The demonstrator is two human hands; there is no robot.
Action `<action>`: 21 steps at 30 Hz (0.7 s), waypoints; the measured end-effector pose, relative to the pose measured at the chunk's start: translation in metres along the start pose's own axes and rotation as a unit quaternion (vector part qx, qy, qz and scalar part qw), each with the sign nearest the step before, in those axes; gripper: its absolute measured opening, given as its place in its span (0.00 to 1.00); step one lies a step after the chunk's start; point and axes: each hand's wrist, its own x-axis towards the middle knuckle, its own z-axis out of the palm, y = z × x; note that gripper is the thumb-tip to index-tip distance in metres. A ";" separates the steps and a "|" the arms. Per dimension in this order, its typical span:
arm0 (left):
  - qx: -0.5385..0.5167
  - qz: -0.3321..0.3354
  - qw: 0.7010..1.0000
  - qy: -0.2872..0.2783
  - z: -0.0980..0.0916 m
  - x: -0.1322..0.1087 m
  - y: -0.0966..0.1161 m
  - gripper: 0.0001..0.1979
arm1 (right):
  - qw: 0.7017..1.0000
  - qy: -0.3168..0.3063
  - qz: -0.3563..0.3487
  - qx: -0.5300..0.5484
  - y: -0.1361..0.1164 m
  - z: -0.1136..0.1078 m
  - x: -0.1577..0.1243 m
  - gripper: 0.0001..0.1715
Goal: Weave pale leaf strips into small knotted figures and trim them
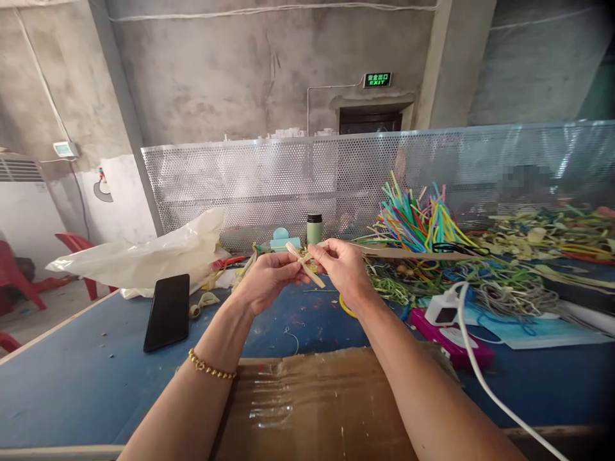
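Note:
Between my two hands is a pale cream strip (314, 278), looped or crossed on itself like a small bow. My left hand (271, 275) pinches it from the left, thumb against the fingers. From the right, my right hand (343, 266) closes thumb and forefinger on its upper part. Both hands are raised over the blue table, close together. A green jar with a black lid (314, 228) stands just behind them. Below my forearms lies a brown cardboard sheet (317, 403) with shiny tape on it. The exact fold of the strip is partly covered by my fingers.
A black phone (167, 312) and a white plastic bag (144, 253) lie to the left. On the right are a bundle of coloured strips (418, 214), tangled green cords, and a magenta power strip (451, 336) with a white cable. A perforated metal screen (269, 182) borders the back.

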 end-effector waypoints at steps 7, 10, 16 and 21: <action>-0.014 0.030 0.998 0.062 -0.007 0.006 -0.004 0.05 | 0.991 -0.119 0.002 -0.062 -0.004 -0.001 -0.004 0.24; 0.005 0.017 0.999 0.043 -0.006 0.006 -0.003 0.08 | 0.990 -0.125 -0.040 -0.055 -0.003 -0.001 -0.005 0.19; 0.073 0.061 0.993 0.064 -0.003 0.005 -0.005 0.11 | 0.982 -0.161 -0.030 -0.098 -0.003 0.001 -0.007 0.17; 0.071 0.062 0.993 0.066 -0.006 0.005 -0.002 0.10 | 0.981 -0.180 -0.011 -0.072 -0.005 -0.001 -0.008 0.17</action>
